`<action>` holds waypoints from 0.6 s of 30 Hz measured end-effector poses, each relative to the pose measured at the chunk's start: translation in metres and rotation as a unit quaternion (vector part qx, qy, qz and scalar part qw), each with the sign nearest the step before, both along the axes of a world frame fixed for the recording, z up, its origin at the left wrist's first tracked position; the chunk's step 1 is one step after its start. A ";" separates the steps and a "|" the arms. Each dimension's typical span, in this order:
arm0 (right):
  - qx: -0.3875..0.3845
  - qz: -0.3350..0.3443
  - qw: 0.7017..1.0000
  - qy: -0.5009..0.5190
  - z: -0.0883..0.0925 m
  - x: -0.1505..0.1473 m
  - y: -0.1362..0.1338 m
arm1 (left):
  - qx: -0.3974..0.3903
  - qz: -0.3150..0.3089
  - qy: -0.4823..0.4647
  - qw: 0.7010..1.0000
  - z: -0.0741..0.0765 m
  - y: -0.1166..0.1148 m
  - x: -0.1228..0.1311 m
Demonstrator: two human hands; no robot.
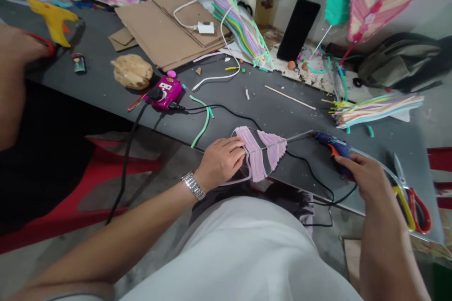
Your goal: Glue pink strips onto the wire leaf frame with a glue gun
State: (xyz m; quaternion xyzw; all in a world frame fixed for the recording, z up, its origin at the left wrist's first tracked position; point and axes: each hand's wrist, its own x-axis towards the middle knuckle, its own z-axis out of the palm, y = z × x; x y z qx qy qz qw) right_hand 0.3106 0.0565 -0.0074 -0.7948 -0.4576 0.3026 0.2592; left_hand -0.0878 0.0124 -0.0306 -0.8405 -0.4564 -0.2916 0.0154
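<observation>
My left hand (222, 160), with a metal watch at its wrist, is closed on the left end of a leaf-shaped wire frame. Lilac pipe cleaners (256, 155) lie in bands across this frame, with a dark gap between two of them. A thin stem runs from its pointed end to the right. In my right hand (370, 174) is a blue glue gun (335, 148) with an orange trigger, its nozzle pointing left near the stem's end. A black cord hangs from the glue gun and loops below the table edge.
A magenta power socket (167, 91), a brown lumpy object (132, 71) and cardboard sheets (165, 33) lie to the left. Scissors (406, 193) rest at the right edge. Pipe cleaner bundles (377, 110) and a phone (298, 28) are behind. A co-worker's hand (21, 47) is near a yellow glue gun (54, 21).
</observation>
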 end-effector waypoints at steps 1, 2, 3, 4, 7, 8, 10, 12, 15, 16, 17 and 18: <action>-0.019 -0.011 0.996 0.081 0.006 0.000 -0.001 | 0.000 0.000 0.004 1.000 0.001 0.000 0.000; -0.031 -0.030 0.987 0.153 0.012 -0.001 -0.003 | -0.002 -0.001 0.009 1.000 0.001 0.000 0.000; -0.027 -0.046 0.977 0.206 0.018 -0.003 -0.006 | -0.003 -0.002 0.014 1.000 0.001 0.000 0.000; -0.004 -0.057 0.970 0.238 0.025 -0.005 -0.009 | -0.006 -0.003 0.019 1.000 0.001 0.000 0.000; 0.065 -0.055 0.954 0.288 0.040 -0.014 -0.018 | -0.008 -0.008 0.029 1.000 0.000 0.000 0.000; 0.072 -0.044 0.950 0.300 0.045 -0.016 -0.019 | -0.006 -0.010 0.032 0.999 0.000 0.000 0.000; 0.075 -0.024 0.949 0.305 0.052 -0.021 -0.021 | 0.000 -0.012 0.036 0.999 0.000 0.000 0.001; 0.101 -0.024 0.956 0.276 0.056 -0.026 -0.024 | -0.001 -0.011 0.036 0.999 0.001 0.000 0.002; 0.219 -0.026 0.948 0.230 0.060 -0.037 -0.033 | -0.019 -0.005 0.038 0.999 0.003 -0.001 0.004; 0.237 -0.009 0.943 0.233 0.060 -0.041 -0.036 | -0.024 -0.002 0.040 0.999 0.004 -0.001 0.005; 0.232 0.020 0.940 0.247 0.060 -0.045 -0.040 | -0.026 -0.002 0.042 0.999 0.004 -0.001 0.005; 0.211 0.053 0.940 0.264 0.059 -0.049 -0.042 | -0.025 -0.004 0.042 0.999 0.003 -0.001 0.005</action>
